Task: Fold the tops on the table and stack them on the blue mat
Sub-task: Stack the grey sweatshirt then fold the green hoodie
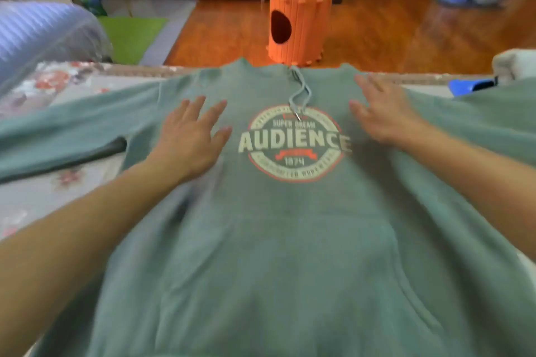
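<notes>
Hoodie spread flat for smoothing, folding not yet begun

Hoodie [290,226], green, lies front-up across the bench [58,200], its printed chest badge [295,143] facing the camera and the neck end pointing away from the person. Both sleeves run outward, the left sleeve [58,136] stretched along the floral bench cover, the right one passing out of view at the frame's edge. This layout appears deliberate: a garment laid open and symmetrical gives even lines for the folds to follow.

Left hand [188,136] rests palm-down on the chest just left of the badge, fingers straight and spread, gripping nothing. Right hand [383,113] lies over the shoulder area to the right of the badge, fingers also extended; it is blurred, so firm contact with the cloth cannot be confirmed. The hands are well apart, one on each side of the print, a placement consistent with pressing out wrinkles from the middle toward the sleeves.

Drawcord [300,95] trails loose from the neck onto the upper badge; in my judgement it should be tucked in before folding, or it may hang out of the finished stack.

Blue mat [470,87] shows only as a small blue patch at the far right of the bench, partly hidden behind the right sleeve. Whether anything is stacked on it cannot be determined.

Beyond the bench stands an orange carrot-shaped stool [300,20] on a wooden floor.
</notes>
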A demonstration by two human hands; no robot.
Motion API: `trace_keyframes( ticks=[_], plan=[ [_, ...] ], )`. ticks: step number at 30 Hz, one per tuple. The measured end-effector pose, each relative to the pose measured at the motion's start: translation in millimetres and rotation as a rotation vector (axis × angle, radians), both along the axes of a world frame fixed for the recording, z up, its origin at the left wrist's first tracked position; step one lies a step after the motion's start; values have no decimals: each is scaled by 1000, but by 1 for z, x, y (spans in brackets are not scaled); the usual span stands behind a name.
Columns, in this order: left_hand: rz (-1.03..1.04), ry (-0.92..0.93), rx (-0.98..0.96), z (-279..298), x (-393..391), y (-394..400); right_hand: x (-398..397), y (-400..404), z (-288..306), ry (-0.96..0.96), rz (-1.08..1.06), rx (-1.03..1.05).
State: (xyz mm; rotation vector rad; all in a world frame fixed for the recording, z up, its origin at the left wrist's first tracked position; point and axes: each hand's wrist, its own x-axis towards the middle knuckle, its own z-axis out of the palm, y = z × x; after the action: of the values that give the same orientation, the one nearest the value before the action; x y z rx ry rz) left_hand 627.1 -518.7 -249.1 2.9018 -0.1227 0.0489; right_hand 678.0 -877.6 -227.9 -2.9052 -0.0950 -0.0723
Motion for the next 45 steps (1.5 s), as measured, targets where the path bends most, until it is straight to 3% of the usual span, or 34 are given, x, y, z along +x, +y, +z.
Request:
trace_keyframes(
  ticks=[3,6,8,10,13,16,21,23,26,31,33,38,40,42,43,45],
  plan=[
    [-190,-52,0,-11,-129,-12,-135,2,-28,-78,217,-99],
    [-461,11,127,-34,-227,-22,-234,-23,-61,52,320,-256],
    [-560,11,242,-39,-259,-21,-259,-39,-56,109,240,-330],
    [-601,1,238,-30,-271,-14,-279,-42,-37,102,227,-323],
    [-758,-2,257,-21,-295,-5,-340,-30,-26,-11,519,-241],
    [-723,-51,168,-13,-315,2,-382,-30,-27,39,660,-221],
    [-751,-108,265,6,-307,20,-380,-32,-23,-212,651,-326],
    [-727,-169,270,14,-307,22,-383,-31,-14,-276,564,-243],
    [-558,-295,50,35,-314,27,-394,-33,5,-369,375,-23],
    [-686,4,177,10,-334,37,-413,-40,-27,-125,612,-155],
    [-670,69,203,-2,-337,41,-413,-49,-39,2,599,-160],
    [-615,-21,228,-2,-337,36,-413,-62,-31,7,407,-133],
    [-634,-125,198,2,-337,25,-416,-57,-17,-86,317,61],
    [-543,-264,5,13,-339,22,-421,-55,0,-218,191,315],
    [-492,-316,-84,21,-341,24,-425,-56,6,-252,185,366],
    [-538,-316,-92,25,-343,32,-433,-58,5,-184,332,272]
  ],
)
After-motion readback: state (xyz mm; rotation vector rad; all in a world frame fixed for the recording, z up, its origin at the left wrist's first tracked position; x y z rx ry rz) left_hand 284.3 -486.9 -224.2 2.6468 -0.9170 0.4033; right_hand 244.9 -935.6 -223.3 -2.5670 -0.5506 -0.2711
